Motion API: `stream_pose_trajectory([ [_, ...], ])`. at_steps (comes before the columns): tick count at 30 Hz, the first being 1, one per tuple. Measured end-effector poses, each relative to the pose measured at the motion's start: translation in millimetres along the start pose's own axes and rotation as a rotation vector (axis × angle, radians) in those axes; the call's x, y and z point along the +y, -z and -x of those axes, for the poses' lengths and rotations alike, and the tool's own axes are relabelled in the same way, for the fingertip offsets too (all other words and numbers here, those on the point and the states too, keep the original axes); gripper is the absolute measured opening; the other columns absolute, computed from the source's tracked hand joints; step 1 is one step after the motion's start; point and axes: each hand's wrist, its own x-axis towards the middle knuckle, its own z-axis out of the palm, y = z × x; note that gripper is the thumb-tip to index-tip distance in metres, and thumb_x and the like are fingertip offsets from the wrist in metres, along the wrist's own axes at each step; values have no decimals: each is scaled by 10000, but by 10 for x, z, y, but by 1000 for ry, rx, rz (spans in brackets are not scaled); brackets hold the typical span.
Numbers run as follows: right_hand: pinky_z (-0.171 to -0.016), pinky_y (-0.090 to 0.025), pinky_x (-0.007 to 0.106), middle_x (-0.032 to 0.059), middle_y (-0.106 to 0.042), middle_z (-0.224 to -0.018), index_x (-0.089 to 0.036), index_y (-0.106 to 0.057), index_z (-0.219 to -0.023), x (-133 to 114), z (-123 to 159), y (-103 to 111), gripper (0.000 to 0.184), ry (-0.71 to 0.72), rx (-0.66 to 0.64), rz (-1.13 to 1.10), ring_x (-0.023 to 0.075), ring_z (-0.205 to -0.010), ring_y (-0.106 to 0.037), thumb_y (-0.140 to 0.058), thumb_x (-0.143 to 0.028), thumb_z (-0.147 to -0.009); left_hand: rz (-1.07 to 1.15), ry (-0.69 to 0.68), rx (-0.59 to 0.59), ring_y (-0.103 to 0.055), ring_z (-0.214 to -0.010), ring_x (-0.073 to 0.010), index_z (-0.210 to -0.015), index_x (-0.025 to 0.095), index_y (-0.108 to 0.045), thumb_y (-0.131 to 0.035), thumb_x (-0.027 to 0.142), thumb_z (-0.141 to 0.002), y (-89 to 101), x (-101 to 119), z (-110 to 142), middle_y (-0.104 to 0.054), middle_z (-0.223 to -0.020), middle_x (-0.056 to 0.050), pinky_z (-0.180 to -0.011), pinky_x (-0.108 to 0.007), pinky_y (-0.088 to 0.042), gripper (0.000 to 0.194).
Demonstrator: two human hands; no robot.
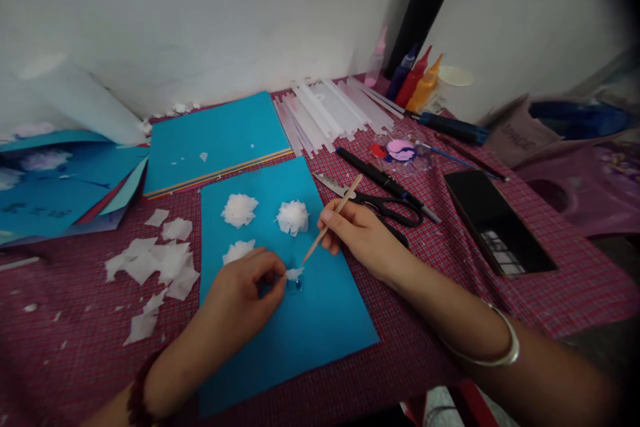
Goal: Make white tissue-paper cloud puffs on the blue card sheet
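Note:
On a blue sheet of paper [300, 340] sit several white tissue-paper tufts [293, 217], one partly covered by my left hand. My left hand [250, 287] pinches a small piece of white tissue paper [295, 273] between thumb and forefinger, just over a clear wet patch of what looks like glue [297, 285]. Between its fingers my right hand [363, 233] grips a thin wooden stick [331, 219], its pointed tip reaching down to the tissue piece. Loose tissue squares [155, 263] lie to the left of the sheet.
Scissors [385, 205], a black pen-like tool [380, 177] and a phone [500, 220] lie to the right. Behind are a stack of coloured paper [215, 137], white strips [330, 110], paint bottles [423, 83] and a paint palette [400, 150]. A decorated blue card [65, 180] stands left.

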Motion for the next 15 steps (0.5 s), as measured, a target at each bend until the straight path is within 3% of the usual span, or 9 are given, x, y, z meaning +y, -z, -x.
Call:
stream_pose_trajectory([
  [9,-480,-416,215,-35,-552,-565,-178,-541,-750,-6,8,-5,197,16,-16,16,83,-477,-506,-488,-295,-900,-470,-674,154,-576,-731,-168,-1021,137,-594,-410,122,-937,106,-111,57,-621,-843,-63,-618,-267,-477,203],
  [12,-483,-420,218,-33,-559,-572,-179,-543,-754,-13,22,-7,199,22,-23,25,83,-478,-507,-494,-309,-896,-523,-716,143,-572,-706,-168,-999,143,-591,-399,123,-939,118,-133,50,-632,-828,-57,-602,-271,-475,202],
  [15,-481,-422,224,-32,-564,-574,-182,-543,-750,-30,34,-12,198,31,-34,28,87,-480,-512,-510,-323,-885,-481,-588,138,-579,-725,-178,-895,164,-607,-443,131,-909,72,-163,42,-626,-805,-50,-614,-284,-485,167],
])
